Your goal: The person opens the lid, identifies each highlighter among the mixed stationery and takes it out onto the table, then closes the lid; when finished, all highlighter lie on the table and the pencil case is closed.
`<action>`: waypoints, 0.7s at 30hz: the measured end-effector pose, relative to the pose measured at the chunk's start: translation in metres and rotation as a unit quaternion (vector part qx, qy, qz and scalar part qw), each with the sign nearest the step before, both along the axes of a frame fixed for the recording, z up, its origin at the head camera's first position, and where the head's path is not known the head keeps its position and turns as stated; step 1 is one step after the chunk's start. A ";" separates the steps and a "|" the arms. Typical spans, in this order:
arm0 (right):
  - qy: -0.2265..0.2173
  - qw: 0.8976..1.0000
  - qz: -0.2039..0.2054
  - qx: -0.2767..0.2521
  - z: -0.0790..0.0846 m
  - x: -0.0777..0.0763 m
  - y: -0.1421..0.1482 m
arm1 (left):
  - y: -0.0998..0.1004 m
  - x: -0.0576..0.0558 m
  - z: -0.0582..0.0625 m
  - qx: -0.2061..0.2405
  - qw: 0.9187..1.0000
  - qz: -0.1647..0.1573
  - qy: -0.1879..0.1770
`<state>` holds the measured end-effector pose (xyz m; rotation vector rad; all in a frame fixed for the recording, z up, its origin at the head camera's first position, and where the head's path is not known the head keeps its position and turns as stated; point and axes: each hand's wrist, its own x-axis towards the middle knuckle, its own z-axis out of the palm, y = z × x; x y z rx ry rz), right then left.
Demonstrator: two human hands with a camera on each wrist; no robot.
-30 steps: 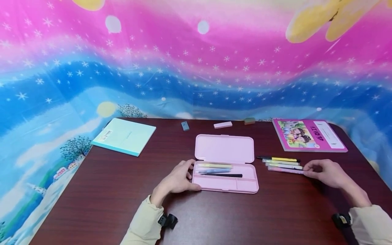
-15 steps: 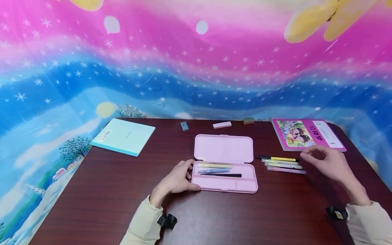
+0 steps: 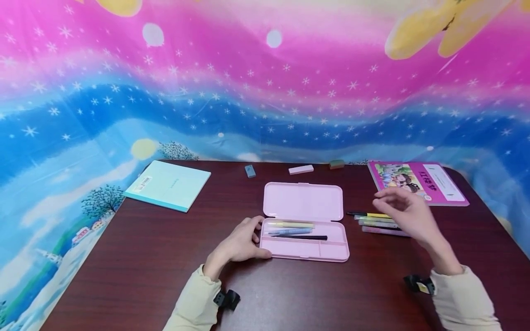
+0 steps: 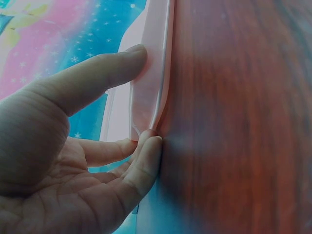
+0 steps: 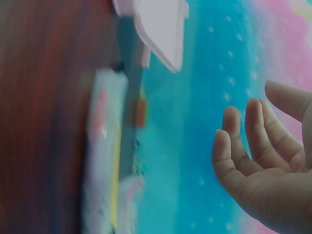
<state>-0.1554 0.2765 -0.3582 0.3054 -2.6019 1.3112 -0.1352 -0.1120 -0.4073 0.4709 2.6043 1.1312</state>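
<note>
A pink pencil case [image 3: 334, 252] lies unfolded on the table, its lid [image 3: 303, 200] laid back. My left hand [image 3: 237, 241] holds its left end. In the left wrist view the thumb presses the front side while fingertips [image 4: 150, 146] bear on the corner. Inside lie a yellowish pen [image 3: 290, 225], a blue pen [image 3: 293, 231] and a black pen [image 3: 308, 237]. My right hand [image 3: 410, 216], holding nothing, hovers over several pens [image 3: 374, 225] right of the case and partly hides them. In the right wrist view its fingers are loosely bent.
A mint notebook [image 3: 174, 184] lies at the back left, a pink picture-covered book [image 3: 440, 184] at the back right. Along the rear edge sit a blue eraser [image 3: 250, 171], a pink eraser [image 3: 301, 169] and a small greenish block [image 3: 337, 164]. A patterned cloth [image 3: 265, 110] hangs behind.
My right hand has let go of the pinkish pen at the front of the row, risen, and moved left over the pens. The left hand stays on the pencil case.
</note>
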 end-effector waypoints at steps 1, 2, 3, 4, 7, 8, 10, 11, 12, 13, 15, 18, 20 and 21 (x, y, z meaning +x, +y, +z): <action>-0.004 1.000 0.012 -0.006 -0.003 0.000 -0.006 | 0.000 0.000 0.000 0.000 1.000 0.001 0.000; -0.008 1.000 0.022 -0.010 -0.006 -0.001 -0.011 | 0.000 0.000 0.000 0.001 1.000 0.000 0.001; -0.016 0.999 0.031 -0.014 -0.008 -0.002 -0.017 | 0.000 0.000 0.000 0.001 1.000 0.001 0.000; -0.025 0.999 0.038 -0.018 -0.010 -0.002 -0.023 | 0.000 0.000 0.000 0.002 1.000 0.002 -0.001; -0.050 0.997 0.054 -0.035 -0.013 -0.004 -0.039 | 0.000 0.000 0.000 0.002 1.000 0.002 0.000; -0.056 0.996 0.058 -0.040 -0.013 -0.005 -0.044 | 0.000 0.000 0.000 0.001 1.000 0.001 0.000; -0.063 0.995 0.065 -0.050 -0.015 -0.007 -0.053 | 0.000 0.000 0.000 0.001 1.000 0.001 0.000; -0.064 0.994 0.069 -0.055 -0.015 -0.008 -0.058 | 0.000 0.000 0.000 0.000 1.000 0.000 0.001; -0.066 0.993 0.072 -0.058 -0.016 -0.009 -0.062 | 0.000 0.000 0.000 0.000 1.000 0.000 0.001; -0.068 0.993 0.077 -0.059 -0.017 -0.010 -0.066 | 0.000 0.000 0.000 0.001 1.000 0.001 0.001; -0.076 0.992 0.085 -0.061 -0.018 -0.012 -0.073 | 0.001 0.000 0.000 0.001 1.000 0.001 0.001; -0.092 0.990 0.093 -0.058 -0.021 -0.013 -0.081 | 0.001 0.000 -0.001 0.001 1.000 0.001 0.002; -0.098 0.989 0.098 -0.049 -0.023 -0.013 -0.085 | 0.001 0.000 -0.001 0.002 1.000 0.001 0.003; -0.098 0.989 0.100 -0.044 -0.024 -0.013 -0.087 | 0.001 0.001 -0.001 0.003 1.000 0.001 0.003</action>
